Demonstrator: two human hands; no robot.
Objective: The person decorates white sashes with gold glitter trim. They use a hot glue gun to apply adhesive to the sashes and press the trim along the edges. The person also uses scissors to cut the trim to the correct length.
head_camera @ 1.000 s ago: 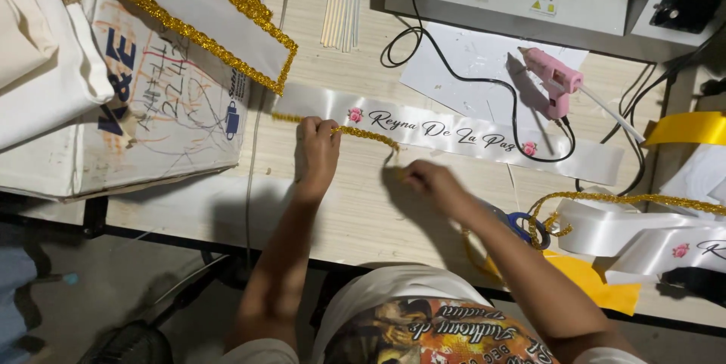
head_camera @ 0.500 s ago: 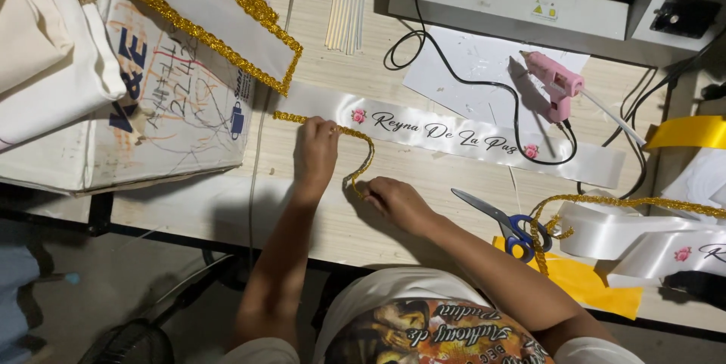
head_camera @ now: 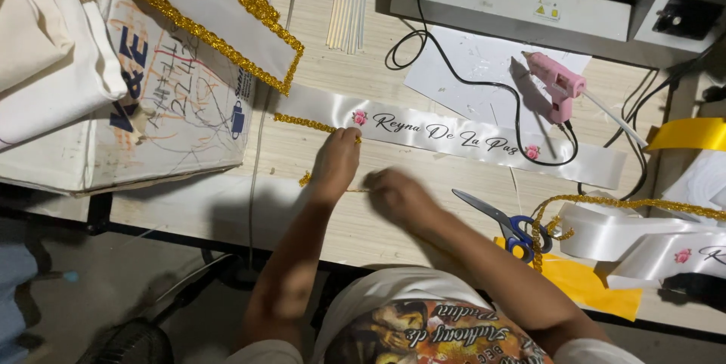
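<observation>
The left hand (head_camera: 336, 160) pins limp gold trim (head_camera: 302, 122) to the slippery white sash (head_camera: 454, 137), fingers closed on it. At four o'clock, the blurred right hand (head_camera: 397, 196) pinches the trim's loose end; it looks light and floppy, best held near the glued edge.

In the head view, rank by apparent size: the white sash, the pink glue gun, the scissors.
1. white sash, by far the longest.
2 and 3. scissors and pink glue gun look too alike to rank.

The sash (head_camera: 454, 137) is glossy white satin ribbon; the trim (head_camera: 302, 122) along it is rough, glittery gold braid. The table (head_camera: 393, 80) is pale matt wood. The glue gun (head_camera: 556, 84) is smooth pink plastic; the scissors (head_camera: 503, 224) have metal blades and blue plastic handles.
</observation>
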